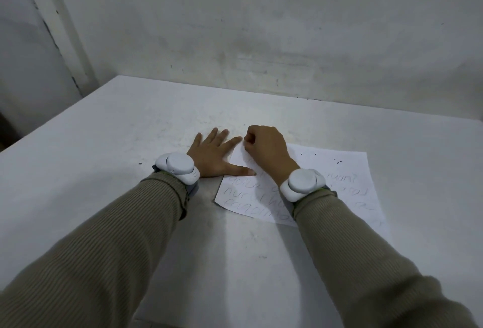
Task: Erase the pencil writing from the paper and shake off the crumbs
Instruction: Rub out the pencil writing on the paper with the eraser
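So the paper (339, 171) lies flat on the white table (104, 157), centre-right of the frame and turned a bit askew, its long edges running from upper left down to lower right. The lower left corner throws a thin shadow, so it may sit slightly off the surface. The pencil writing (235, 191) shows in a few lines on the lower half, and some of it is hidden under the right sleeve (352, 249), which crosses the sheet. The left hand (211, 155) is flat on the table just left of the paper with its fingers spread out straight, and its thumb (243, 170) reaches across the left edge and presses the sheet. The right hand (266, 150) is clenched at the paper's upper left corner, knuckles up. I can't tell if there's anything inside it because the fingers hide that. Both wrists have chunky white wristbands (177, 168). For room, there's a wide stretch of tabletop to the left of the frame, and more between the paper and the bottom. The table's far edge butts against a scuffed grey wall (261, 27) not far beyond the hands, and its left edge drops off diagonally toward upper left. A few dark specks (140, 163) dot the surface.
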Demonstrator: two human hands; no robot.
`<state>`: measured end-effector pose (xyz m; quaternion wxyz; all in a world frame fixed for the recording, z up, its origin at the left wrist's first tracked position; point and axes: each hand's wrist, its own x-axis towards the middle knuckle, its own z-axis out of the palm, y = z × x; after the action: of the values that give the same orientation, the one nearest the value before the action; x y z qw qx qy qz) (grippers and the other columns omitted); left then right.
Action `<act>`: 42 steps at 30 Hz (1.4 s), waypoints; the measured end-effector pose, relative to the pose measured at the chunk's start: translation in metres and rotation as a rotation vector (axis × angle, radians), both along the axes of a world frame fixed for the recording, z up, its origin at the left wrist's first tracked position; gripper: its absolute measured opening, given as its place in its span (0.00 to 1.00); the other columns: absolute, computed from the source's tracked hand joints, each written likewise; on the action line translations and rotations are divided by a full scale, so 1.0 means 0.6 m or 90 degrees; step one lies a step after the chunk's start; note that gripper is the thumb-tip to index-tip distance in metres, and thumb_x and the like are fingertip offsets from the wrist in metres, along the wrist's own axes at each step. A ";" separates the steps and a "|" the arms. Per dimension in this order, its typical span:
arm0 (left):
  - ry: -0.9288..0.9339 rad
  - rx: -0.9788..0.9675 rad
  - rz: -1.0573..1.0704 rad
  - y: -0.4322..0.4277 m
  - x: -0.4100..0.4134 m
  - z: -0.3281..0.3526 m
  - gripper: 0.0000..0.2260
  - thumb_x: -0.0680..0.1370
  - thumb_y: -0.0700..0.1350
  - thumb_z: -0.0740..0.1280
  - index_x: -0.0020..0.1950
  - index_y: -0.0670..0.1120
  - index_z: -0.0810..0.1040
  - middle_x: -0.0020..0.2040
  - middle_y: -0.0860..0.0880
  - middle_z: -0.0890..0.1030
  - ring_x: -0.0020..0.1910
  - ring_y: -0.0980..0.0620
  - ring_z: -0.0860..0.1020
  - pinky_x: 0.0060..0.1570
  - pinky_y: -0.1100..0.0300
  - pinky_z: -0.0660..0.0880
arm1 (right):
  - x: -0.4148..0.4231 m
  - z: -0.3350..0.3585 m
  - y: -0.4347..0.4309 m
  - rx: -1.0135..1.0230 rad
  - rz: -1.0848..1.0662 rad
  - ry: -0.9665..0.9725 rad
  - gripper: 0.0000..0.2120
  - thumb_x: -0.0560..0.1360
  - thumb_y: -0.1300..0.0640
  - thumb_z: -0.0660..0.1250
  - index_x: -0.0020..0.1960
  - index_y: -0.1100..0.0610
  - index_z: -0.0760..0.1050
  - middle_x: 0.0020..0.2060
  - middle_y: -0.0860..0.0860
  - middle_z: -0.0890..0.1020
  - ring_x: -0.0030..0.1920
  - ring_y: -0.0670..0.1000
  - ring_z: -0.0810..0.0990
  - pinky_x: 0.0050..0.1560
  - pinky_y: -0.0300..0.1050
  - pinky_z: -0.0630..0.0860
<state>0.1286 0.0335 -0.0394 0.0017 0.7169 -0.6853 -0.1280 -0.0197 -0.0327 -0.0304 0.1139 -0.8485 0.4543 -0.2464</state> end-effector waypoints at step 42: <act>-0.001 -0.008 -0.001 0.000 0.002 -0.003 0.57 0.55 0.84 0.47 0.80 0.60 0.45 0.81 0.51 0.42 0.79 0.49 0.39 0.75 0.39 0.38 | -0.056 0.010 -0.001 0.050 -0.001 -0.007 0.04 0.71 0.59 0.67 0.39 0.59 0.79 0.37 0.51 0.82 0.42 0.53 0.79 0.45 0.48 0.77</act>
<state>0.1297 0.0336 -0.0414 0.0058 0.7162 -0.6869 -0.1231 -0.0534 -0.0330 -0.0242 0.1493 -0.8417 0.4638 -0.2328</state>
